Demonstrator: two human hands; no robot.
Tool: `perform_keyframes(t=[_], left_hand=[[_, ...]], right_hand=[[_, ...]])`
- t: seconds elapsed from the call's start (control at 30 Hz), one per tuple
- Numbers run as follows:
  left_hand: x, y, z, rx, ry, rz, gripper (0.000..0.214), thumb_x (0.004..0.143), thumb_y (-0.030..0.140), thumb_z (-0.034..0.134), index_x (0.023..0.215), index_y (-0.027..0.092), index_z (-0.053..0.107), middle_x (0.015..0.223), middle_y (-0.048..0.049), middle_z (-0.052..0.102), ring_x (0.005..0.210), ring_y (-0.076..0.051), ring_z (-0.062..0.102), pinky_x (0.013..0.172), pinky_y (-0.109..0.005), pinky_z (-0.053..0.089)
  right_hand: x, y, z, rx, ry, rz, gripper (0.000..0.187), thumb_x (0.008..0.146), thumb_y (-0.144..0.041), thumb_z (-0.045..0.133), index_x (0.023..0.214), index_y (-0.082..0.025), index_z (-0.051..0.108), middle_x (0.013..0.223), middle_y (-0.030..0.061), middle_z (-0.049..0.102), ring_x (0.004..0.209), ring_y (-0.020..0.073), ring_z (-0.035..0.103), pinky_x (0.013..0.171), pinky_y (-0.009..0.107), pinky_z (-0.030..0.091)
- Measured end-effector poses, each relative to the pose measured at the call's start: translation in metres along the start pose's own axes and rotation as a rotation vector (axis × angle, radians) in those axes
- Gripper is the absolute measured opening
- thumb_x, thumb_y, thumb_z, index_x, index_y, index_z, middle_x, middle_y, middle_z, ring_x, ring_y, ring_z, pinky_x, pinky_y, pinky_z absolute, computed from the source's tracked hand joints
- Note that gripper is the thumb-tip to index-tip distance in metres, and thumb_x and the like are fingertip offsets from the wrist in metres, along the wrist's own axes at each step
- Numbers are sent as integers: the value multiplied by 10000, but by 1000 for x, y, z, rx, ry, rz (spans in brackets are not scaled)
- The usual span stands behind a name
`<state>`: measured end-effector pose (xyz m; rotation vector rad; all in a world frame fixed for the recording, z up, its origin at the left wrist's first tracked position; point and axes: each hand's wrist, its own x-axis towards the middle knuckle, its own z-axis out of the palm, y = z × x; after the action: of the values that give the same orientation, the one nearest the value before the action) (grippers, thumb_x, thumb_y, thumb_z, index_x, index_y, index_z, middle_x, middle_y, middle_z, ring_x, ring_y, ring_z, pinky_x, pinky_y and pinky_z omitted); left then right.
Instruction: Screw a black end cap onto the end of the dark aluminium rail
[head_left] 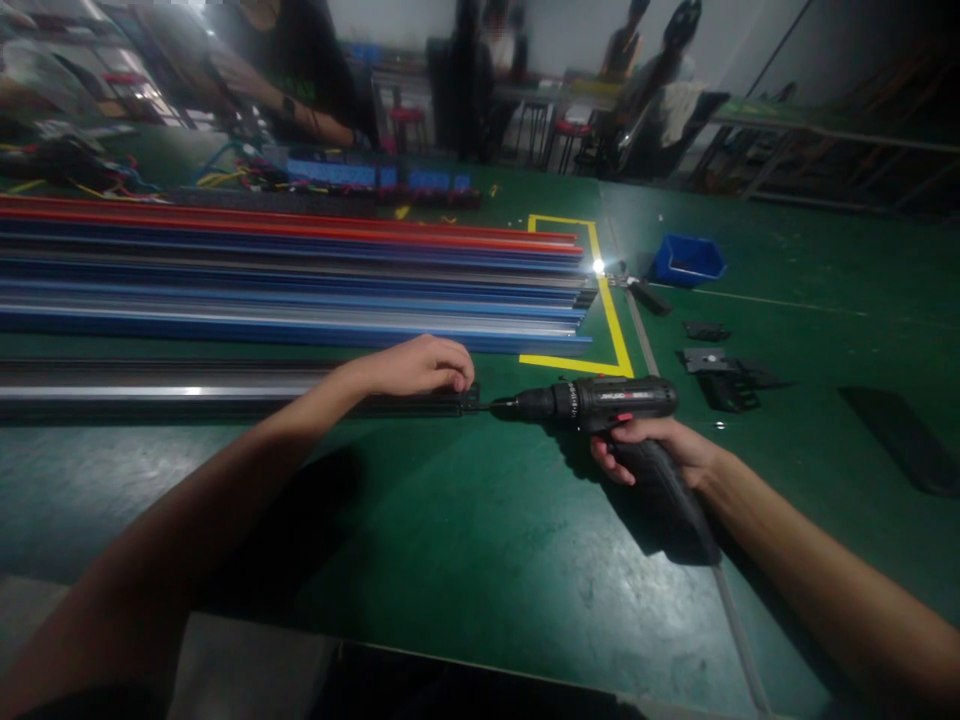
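Observation:
My right hand (660,445) wraps round the handle of a black cordless drill (622,400), which lies level and points left. Its bit meets a small black end piece (470,398) at the tip of a long dark metal profile (187,392). Over that end of the profile my left hand (420,367) is closed, with curled fingers gripping beside the end piece. The fingers' undersides and the exact contact of the bit are hidden.
Behind lies a stack of long blue, red and grey profiles (300,290), ending near yellow tape (619,330). A blue bin (688,262), black brackets (712,365) and a dark flat piece (904,440) are to the right. Wiring lies farther back; several people are beyond the table.

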<state>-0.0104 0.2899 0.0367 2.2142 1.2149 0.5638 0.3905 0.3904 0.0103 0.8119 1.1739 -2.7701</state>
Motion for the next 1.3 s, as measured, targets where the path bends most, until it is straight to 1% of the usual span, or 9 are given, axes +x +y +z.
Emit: perform_keyframes(t=[0.1,0.23,0.3,0.77,0.83,0.93,1.13,1.23,1.3], left_hand=[[0,-4,0,26,19,32,188,987,254,609,928,202,780,1030,-49,804,975,-164,731,906,-270,524],[-2,-4,0,69,55,65,180,990,320,654,962,227,806,1163,-68,808,1239,-220,693,1081,-343,494],[-3,-3,-1,81,63,59,187,987,343,666,983,229,814,1245,-87,786,1278,-236,675,1106,-379,489],[-4,6,-2,88,56,50,243,1008,379,634,1044,214,809,1195,-98,789,1122,-215,723,1016,-382,540],[-3,8,-3,94,55,52,236,1008,364,630,1038,211,807,1184,-99,793,1116,-217,725,1015,-388,538],[-1,8,-3,90,51,59,230,1006,360,630,1025,206,800,1169,-98,798,1111,-214,728,1018,-389,535],[0,6,-6,65,3,13,261,990,388,632,1066,188,783,1168,-97,789,1102,-210,727,1014,-370,536],[0,14,-9,121,-1,-54,329,974,432,648,1165,188,759,1201,-96,779,1114,-224,719,1012,-373,533],[4,25,-11,194,49,-75,365,988,461,626,1201,191,748,1216,-95,770,1126,-230,709,1024,-381,523]], right_hand=[[0,0,2,-8,-10,-6,244,874,-264,814,991,-54,774,861,99,767,685,145,738,610,207,612],[0,-1,4,-4,-11,-8,235,883,-255,802,990,-47,775,871,103,764,702,146,739,618,207,614],[1,-1,5,-18,-23,-10,248,886,-263,796,991,-40,778,874,110,765,698,149,740,629,212,616],[0,0,13,-2,-54,-2,334,842,-291,774,1038,-21,788,963,148,794,857,211,791,800,280,649],[0,3,14,-11,-46,-15,336,821,-287,773,1029,-24,784,930,137,791,800,190,785,756,257,647],[-3,3,17,-70,-1,-58,322,777,-250,766,1012,-31,781,828,95,775,613,125,730,579,179,592],[-33,-16,30,-223,67,-132,311,764,-240,751,1005,-48,789,840,103,790,584,127,719,534,177,564],[-58,-27,30,-274,133,-223,295,770,-221,749,1014,-63,794,865,105,784,624,133,713,586,203,582],[-73,-30,28,-278,168,-269,283,764,-231,757,1010,-96,793,865,95,772,631,139,696,575,217,570]])
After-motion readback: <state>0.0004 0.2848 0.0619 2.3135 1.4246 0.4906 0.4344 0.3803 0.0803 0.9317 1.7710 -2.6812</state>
